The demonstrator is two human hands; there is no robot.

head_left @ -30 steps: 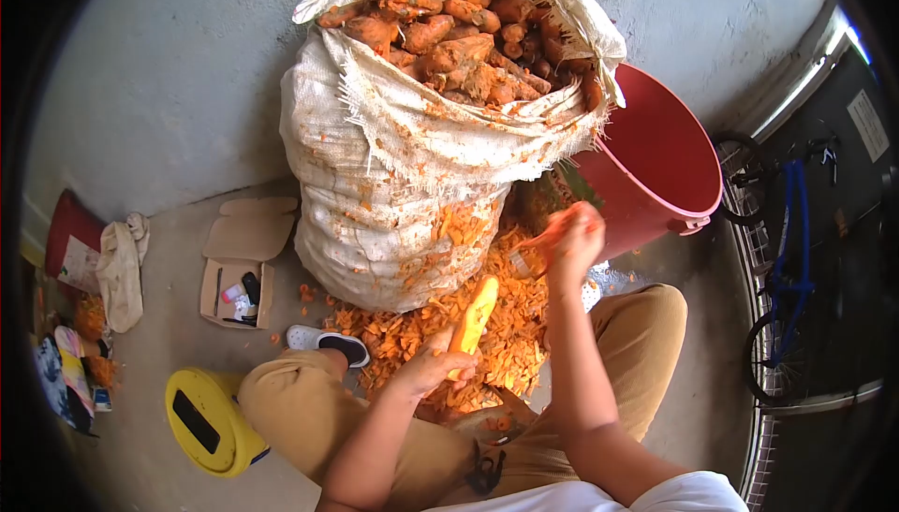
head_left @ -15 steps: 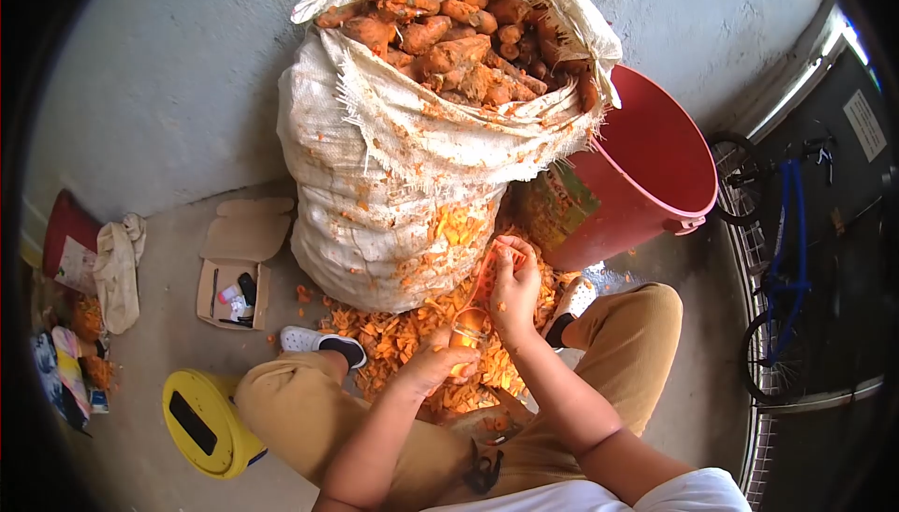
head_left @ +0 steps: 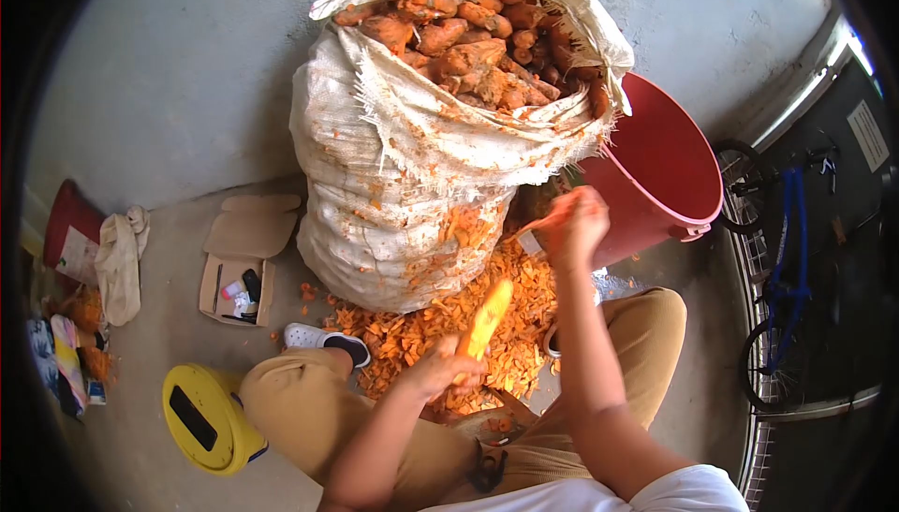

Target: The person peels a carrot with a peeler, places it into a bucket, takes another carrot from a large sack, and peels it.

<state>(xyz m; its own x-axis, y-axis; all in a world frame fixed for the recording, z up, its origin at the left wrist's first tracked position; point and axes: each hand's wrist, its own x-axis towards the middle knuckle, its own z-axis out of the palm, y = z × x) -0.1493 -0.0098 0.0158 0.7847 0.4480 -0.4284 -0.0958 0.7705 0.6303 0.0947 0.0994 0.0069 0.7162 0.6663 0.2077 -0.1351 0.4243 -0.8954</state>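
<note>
Left hand (head_left: 440, 367) grips the lower end of a peeled root (head_left: 488, 317), yellow-orange, its free end slanting up and rightward from the fist. Up and to the right of that grip, the right hand (head_left: 579, 231) is closed on a red-orange tool (head_left: 564, 205), blurred and apart from the root.

Well left of the left-hand grip sits a pale cloth (head_left: 120, 269); nearer, down and left, a yellow container (head_left: 223, 428), with an open cardboard box (head_left: 245, 231) further up. Beyond the left grip stands a white woven sack (head_left: 393, 212), full of unpeeled roots (head_left: 468, 58). Orange peelings (head_left: 403, 343) heap around its base, below the held root. Just beyond the right-hand grip is a red tub (head_left: 655, 217); well to its right, a blue bicycle (head_left: 796, 231).
</note>
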